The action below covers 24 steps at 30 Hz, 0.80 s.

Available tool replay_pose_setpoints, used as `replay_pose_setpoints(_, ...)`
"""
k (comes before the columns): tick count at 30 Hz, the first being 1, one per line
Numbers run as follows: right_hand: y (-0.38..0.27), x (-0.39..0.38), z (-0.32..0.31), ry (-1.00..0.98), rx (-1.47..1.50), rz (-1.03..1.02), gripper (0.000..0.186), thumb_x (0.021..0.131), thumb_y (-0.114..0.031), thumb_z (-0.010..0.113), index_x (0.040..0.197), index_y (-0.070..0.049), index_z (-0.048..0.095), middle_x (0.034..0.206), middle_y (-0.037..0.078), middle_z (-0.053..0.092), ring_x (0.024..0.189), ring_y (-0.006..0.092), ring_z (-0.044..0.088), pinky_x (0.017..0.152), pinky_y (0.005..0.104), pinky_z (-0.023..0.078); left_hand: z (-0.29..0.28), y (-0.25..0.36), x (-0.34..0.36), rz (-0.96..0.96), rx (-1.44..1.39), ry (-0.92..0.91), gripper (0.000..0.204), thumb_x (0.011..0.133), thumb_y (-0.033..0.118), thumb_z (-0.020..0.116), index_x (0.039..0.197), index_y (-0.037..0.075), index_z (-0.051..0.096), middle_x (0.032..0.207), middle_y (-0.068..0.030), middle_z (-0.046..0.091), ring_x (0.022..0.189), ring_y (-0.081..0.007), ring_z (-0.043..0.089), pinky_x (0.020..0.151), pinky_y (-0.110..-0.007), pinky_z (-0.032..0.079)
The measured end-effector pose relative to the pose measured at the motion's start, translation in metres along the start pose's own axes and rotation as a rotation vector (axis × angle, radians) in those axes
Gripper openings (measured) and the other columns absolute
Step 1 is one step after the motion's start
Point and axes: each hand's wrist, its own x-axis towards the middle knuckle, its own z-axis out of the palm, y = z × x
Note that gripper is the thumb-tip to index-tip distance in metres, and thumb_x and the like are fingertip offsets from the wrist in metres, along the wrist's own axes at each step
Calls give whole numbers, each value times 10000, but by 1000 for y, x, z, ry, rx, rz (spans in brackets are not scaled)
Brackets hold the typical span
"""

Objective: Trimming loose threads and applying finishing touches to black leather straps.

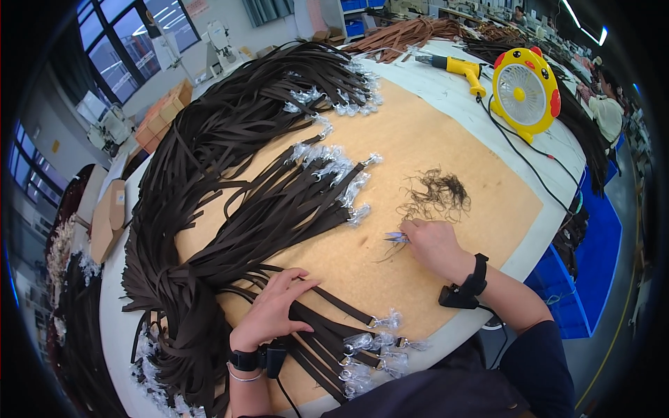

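My right hand [435, 247] grips small thread snips [396, 237] over the tan board [488, 251], just below a loose pile of dark thread trimmings [435, 191]. My left hand [275, 306] lies with fingers apart across several dark brown straps [334, 303] at the lower middle. These straps end at the lower right in metal fittings wrapped in clear plastic [383, 319]. More bundled straps [230, 111] sweep in a thick mass along the back and left of the board, with another group of wrapped ends [320, 157] at the centre.
A yellow animal-shaped fan [523, 95] and a yellow heat gun [463, 70] with cables sit at back right. Brown straps [411, 35] lie behind. Cardboard boxes [162, 115] and sewing machines stand left. A blue bin [599, 258] is beside the table; another person [603, 115] is at right.
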Motion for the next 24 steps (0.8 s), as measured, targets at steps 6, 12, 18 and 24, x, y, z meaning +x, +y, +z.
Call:
replay_pose_setpoints(6, -46, -6, 8, -176, 309, -290, 227, 864, -181, 654, 1081, -124, 617, 819, 134, 697, 775, 350, 693, 662, 464, 535, 17, 6, -15, 88, 229, 4, 1028, 495, 372, 951, 1424, 186, 551, 1382, -75, 490, 1337, -380, 395, 1159, -512, 311)
replay_pose_setpoints(12, 15, 17, 11, -63, 272, -83, 224, 868, -163, 648, 1090, -147, 617, 814, 133, 693, 802, 348, 689, 681, 463, 522, 13, 32, -48, 48, 360, -196, 1068, 528, 453, 925, 1475, 209, 495, 1404, -109, 463, 1361, -377, 375, 1203, -572, 236)
replay_pose_setpoints(18, 10, 21, 13, 16, 305, -104, 181, 863, -134, 630, 1044, -144, 630, 784, 130, 677, 776, 340, 674, 676, 459, 512, 40, 46, -40, 292, 492, -86, 808, 644, 91, 757, 1418, 110, 525, 1267, -150, 542, 1195, -363, 534, 1104, -468, 394)
replay_pose_setpoints(24, 7, 12, 9, 52, 331, -87, 107, 868, -134, 622, 970, -130, 656, 744, 122, 662, 719, 342, 666, 639, 451, 507, 70, 37, -21, 225, 349, 230, 317, 721, 153, 733, 1003, 101, 596, 979, -83, 574, 922, -274, 608, 749, -392, 495)
